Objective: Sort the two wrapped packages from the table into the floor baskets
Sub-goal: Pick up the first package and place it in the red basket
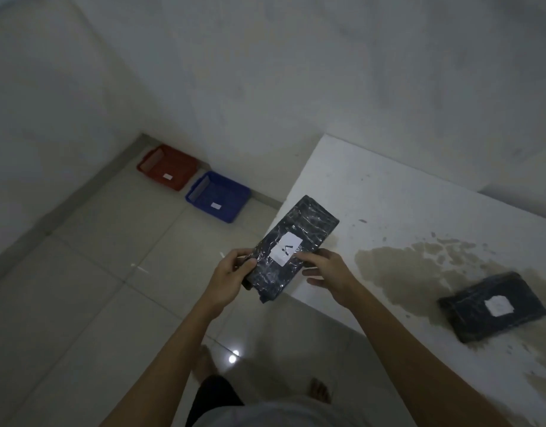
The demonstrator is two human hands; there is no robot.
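Black plastic wrap, glossy with tape, covers the held package [291, 249] in the head view, which sits lifted at the table [419, 211] corner with its white label [285, 249] facing up. The left hand [231, 278] clamps the near left edge, thumb on top and fingers curled beneath; the right hand [330, 274] has its fingertips against the right edge, the remaining fingers spread loose below, so whether it bears weight I cannot tell. The second package [493, 306] lies flat on the table to the right, on a brownish stain [398, 266]. On the floor by the wall, well apart, a red basket [167, 166] and a blue basket [217, 195] sit side by side, each tagged (markings too small to read). The step looks like reading the label: hold it level, match the mark to a basket tag, and carry it with both hands, since the wrap may slip.
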